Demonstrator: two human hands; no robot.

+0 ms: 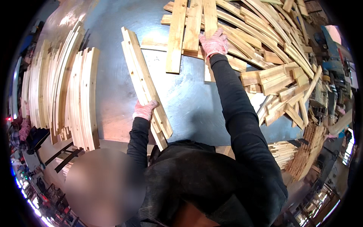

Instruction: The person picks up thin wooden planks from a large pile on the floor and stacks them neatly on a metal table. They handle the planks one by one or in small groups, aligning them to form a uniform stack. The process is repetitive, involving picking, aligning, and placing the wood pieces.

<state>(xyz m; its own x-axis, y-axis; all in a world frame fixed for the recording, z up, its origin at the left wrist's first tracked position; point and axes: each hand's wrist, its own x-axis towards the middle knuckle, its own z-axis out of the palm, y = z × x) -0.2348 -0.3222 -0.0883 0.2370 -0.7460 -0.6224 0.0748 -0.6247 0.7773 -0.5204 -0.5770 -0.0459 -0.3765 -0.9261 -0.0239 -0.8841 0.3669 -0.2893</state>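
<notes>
Now left hand (144,110) steadies slat bundle (145,81); right hand (214,43) touches plank (210,22).

Pink knit gloves, left grip (144,110), right grip (214,44), long black sleeves

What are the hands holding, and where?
Left hand grips a stack of slats at its near end. Right hand rests on a plank in the pile; grip unclear.
</notes>
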